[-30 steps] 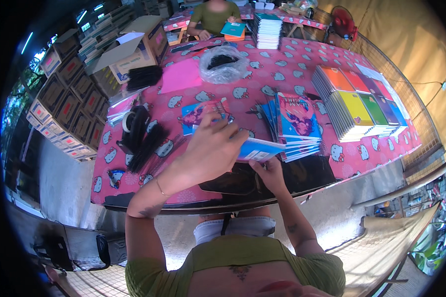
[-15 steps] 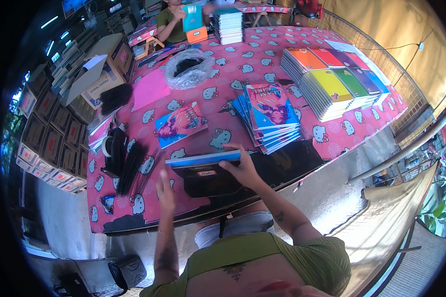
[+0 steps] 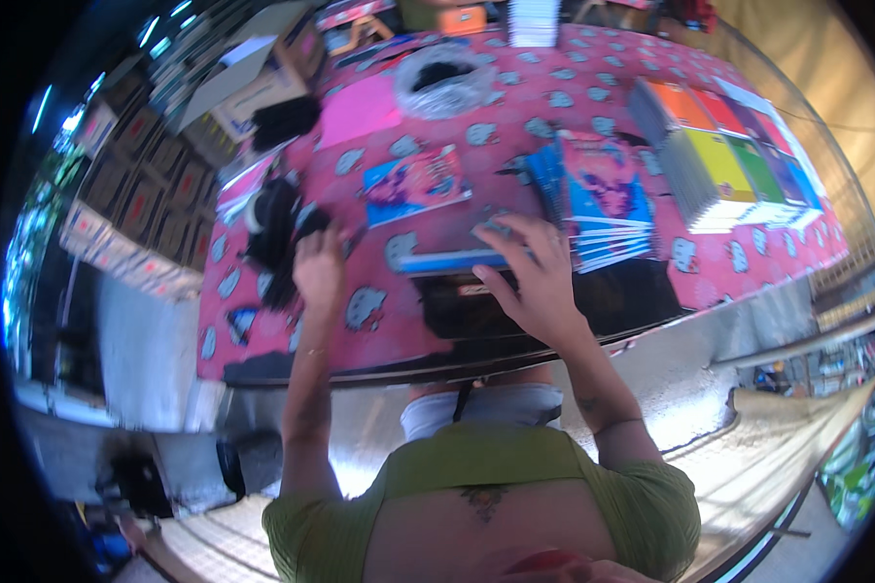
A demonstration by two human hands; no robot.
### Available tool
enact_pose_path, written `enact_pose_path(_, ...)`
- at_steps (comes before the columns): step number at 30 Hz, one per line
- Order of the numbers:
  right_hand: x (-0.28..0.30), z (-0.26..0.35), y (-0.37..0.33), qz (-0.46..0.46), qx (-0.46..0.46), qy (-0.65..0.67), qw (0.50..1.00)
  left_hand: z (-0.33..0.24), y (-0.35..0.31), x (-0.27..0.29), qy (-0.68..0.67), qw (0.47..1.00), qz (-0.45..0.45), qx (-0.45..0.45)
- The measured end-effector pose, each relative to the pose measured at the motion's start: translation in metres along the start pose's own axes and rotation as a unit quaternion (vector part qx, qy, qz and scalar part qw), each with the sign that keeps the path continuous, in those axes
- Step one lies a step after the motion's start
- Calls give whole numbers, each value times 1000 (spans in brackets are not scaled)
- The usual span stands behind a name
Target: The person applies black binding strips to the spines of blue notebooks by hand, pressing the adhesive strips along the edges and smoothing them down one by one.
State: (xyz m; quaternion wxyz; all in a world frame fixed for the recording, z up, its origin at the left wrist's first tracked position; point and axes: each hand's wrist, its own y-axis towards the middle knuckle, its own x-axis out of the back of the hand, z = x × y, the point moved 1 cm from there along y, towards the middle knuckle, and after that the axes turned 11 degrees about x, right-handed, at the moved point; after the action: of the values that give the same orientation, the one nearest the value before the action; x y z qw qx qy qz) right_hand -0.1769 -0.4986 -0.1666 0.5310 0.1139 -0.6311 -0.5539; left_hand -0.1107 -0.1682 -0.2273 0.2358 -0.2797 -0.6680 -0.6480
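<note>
My left hand (image 3: 319, 270) is at the left beside a bunch of black spiral binding coils (image 3: 280, 288). Its fingers are curled and pressed together; blur hides what they hold, if anything. My right hand (image 3: 544, 282) hovers around the right end of an unbound notebook block (image 3: 447, 262) with a blue-and-white edge, its thumb and fingers spread apart. A dark patch of the table surface lies just in front of the block. Behind it is a single pink-and-blue illustrated notebook (image 3: 416, 185). To the right of my right hand stands a fanned pile of similar notebooks (image 3: 608, 199).
Stacks of colourful notebooks (image 3: 719, 165) fill the table's right side. A clear plastic bag (image 3: 444, 83) and a pink sheet (image 3: 358, 109) lie farther back. A black tape dispenser (image 3: 267, 219) stands at the left, with cardboard boxes (image 3: 136, 194) beyond the table edge.
My left hand has moved from beside the notebook block left to the black coils. My right hand has loosened from its grip on the block. The whole view has shifted.
</note>
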Motion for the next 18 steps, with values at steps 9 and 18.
enact_pose_path(9,-79,13,21,111,1,18,994,-76,-21,78,-396,894,123,168)
enact_pose_path(18,-81,8,23,97,-9,27,995,-79,-26,68,-394,901,97,156)
